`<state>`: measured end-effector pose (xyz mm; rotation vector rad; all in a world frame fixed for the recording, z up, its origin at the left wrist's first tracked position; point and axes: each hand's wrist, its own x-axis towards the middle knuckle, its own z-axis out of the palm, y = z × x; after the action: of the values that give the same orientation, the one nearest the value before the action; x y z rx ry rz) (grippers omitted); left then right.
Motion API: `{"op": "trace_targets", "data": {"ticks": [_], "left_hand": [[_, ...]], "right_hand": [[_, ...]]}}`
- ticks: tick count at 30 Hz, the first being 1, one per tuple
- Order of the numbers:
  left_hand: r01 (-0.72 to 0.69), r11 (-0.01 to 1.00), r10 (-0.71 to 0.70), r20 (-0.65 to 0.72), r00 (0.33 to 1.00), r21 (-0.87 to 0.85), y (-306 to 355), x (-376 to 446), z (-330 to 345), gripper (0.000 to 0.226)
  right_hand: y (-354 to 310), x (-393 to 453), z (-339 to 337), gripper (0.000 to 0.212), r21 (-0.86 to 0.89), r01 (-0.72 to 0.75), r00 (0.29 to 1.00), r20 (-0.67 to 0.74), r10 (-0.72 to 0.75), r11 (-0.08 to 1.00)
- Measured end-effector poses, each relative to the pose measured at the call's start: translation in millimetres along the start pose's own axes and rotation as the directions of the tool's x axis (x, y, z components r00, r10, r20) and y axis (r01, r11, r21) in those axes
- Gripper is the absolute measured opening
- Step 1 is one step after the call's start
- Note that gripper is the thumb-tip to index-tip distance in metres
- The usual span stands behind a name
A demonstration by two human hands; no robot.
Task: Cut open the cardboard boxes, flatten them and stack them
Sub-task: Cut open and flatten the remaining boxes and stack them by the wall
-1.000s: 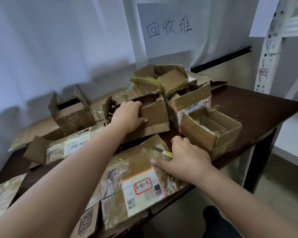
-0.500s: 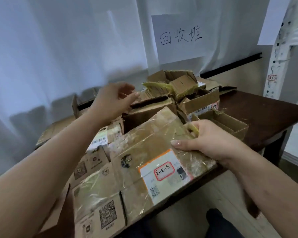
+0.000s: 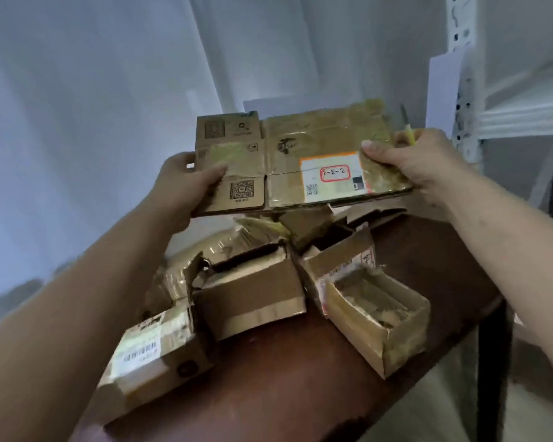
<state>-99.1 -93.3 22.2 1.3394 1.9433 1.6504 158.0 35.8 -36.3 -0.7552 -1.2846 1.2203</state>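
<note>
So the flattened box (image 3: 300, 161) was up in the air over the table (image 3: 300, 378), long axis 9-to-3: left hand (image 3: 186, 183) pinched the 9 end, right hand (image 3: 409, 161) gripped the 3 end, cutter (image 3: 407, 130) tucked in too.

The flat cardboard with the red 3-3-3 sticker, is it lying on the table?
No, the flat cardboard is held up in the air above the table, gripped by the left hand and the right hand.

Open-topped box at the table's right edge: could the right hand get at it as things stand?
Probably not yet. The right hand grips the flattened cardboard plus a yellow-handled cutter. The open-topped box sits uncovered below, so the path looks free once that grip releases.
</note>
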Motion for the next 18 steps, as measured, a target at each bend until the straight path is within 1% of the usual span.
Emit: {"op": "trace_targets", "data": {"ticks": [1,3,5,7,9,10,12,14,16,18], "left_hand": [[-0.009,0.999,0.007,-0.038,0.999,-0.052,0,18,12,0.033],[-0.004,0.994,-0.004,-0.074,0.997,-0.109,-2,55,36,0.022],[0.033,0.993,-0.042,-0.074,0.996,-0.111,-7,88,62,0.016],[0.07,0.992,-0.077,-0.066,0.995,-0.102,-17,118,90,0.016],[0.072,0.993,-0.078,-0.062,0.995,-0.091,-26,141,116,0.025],[0.055,0.995,-0.059,-0.051,0.997,-0.081,-28,150,128,0.027],[0.005,0.998,-0.005,-0.005,1.0,-0.067,-30,166,152,0.026],[-0.001,1.0,0.003,0.052,0.999,-0.021,-30,179,172,0.022],[0.062,0.996,-0.068,0.116,0.991,0.059,-38,191,189,0.02],[0.178,0.977,-0.197,0.18,0.964,0.113,-50,199,201,0.018]], "right_hand": [[4,21,0,0.054,-0.027,0.009,0.999,-0.033,-0.01,1.0],[15,59,4,0.07,-0.031,0.005,0.996,-0.087,-0.008,1.0],[35,103,11,0.076,0.016,0.003,0.985,-0.174,-0.001,1.0],[51,138,18,0.076,0.077,-0.023,0.969,-0.245,0.041,0.997],[65,169,21,0.062,0.126,-0.046,0.958,-0.277,0.079,0.991],[75,182,18,0.056,0.126,-0.057,0.944,-0.316,0.094,0.99],[91,206,13,0.058,0.124,-0.079,0.922,-0.368,0.12,0.989],[108,228,7,0.064,0.16,-0.129,0.901,-0.394,0.183,0.979],[122,242,-1,0.064,0.123,-0.202,0.881,-0.41,0.235,0.972],[137,251,-8,0.067,0.063,-0.264,0.861,-0.434,0.265,0.962]]}}
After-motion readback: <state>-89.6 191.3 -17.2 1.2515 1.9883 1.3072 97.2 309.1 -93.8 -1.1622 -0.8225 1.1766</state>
